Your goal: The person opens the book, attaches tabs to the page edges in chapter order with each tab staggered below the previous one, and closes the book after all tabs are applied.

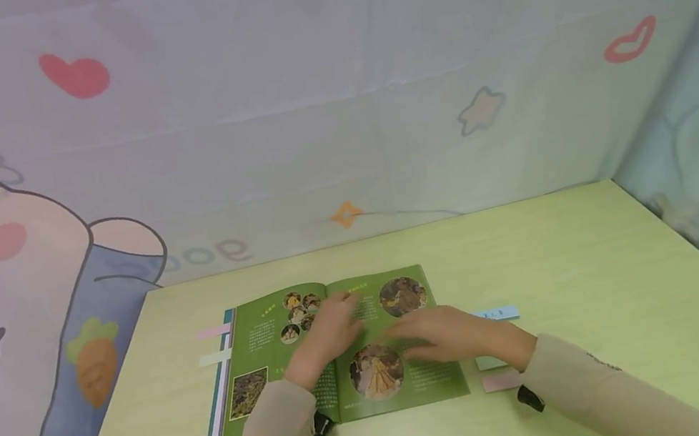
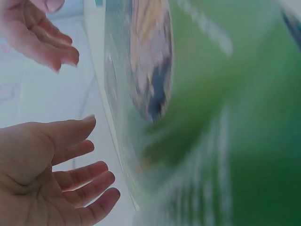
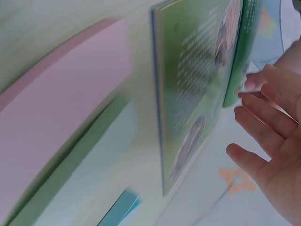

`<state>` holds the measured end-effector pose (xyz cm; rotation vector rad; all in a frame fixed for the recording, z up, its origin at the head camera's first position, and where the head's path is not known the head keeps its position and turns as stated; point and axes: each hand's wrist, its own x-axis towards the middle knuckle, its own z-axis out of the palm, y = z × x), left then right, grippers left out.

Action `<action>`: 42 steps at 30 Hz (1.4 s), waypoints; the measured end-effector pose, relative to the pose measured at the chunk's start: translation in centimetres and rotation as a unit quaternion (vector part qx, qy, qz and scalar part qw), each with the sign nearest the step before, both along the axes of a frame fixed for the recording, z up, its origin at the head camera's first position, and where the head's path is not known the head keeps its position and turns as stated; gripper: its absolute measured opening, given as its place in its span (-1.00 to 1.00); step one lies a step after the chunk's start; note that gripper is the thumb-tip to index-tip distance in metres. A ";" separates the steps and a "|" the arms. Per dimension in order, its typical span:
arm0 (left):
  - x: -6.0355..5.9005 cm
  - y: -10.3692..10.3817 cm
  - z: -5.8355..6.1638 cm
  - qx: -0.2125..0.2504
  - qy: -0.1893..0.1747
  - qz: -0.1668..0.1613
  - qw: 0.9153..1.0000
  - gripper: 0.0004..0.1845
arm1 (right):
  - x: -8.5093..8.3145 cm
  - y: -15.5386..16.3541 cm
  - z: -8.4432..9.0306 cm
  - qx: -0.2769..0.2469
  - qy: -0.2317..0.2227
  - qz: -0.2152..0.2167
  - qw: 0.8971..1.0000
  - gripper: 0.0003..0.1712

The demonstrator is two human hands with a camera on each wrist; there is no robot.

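The open book in the lower middle is pressed flat by the left hand and right hand, fingers straight, nothing gripped. A page could be creased if pushed hard.

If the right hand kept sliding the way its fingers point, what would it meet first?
Probably the left hand: the right hand points leftward across the open book, fingertips just short of it. Their relative height is unclear.

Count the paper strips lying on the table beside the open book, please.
5 visible: pink strip and pale strip at the book's left edge; blue strip, pale green strip and pink strip to its right. Others may be hidden under the hands.
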<state>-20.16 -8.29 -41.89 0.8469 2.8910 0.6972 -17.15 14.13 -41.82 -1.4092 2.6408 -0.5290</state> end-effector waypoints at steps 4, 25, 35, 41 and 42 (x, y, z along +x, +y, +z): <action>0.4 1.2 -0.3 0.012 -0.005 -0.013 1.000 -0.51 | 0.1 1.7 -0.4 -0.002 0.015 -0.014 1.000 -0.54; 2.4 6.5 -0.4 -0.015 -0.009 -0.023 1.000 -0.50 | 1.3 8.2 -1.3 -0.055 0.008 -0.090 0.994 -0.62; 2.5 8.9 -1.4 0.021 -0.004 -0.034 0.999 -0.55 | 0.8 9.5 -1.7 -0.080 0.010 -0.110 0.991 -0.61; 2.4 9.9 -1.8 0.027 -0.017 -0.032 0.999 -0.57 | 0.7 10.6 -1.9 -0.079 -0.002 -0.148 0.986 -0.60; 2.4 10.1 -1.8 0.026 -0.019 -0.030 0.999 -0.57 | 0.7 10.8 -2.0 -0.077 -0.003 -0.155 0.985 -0.60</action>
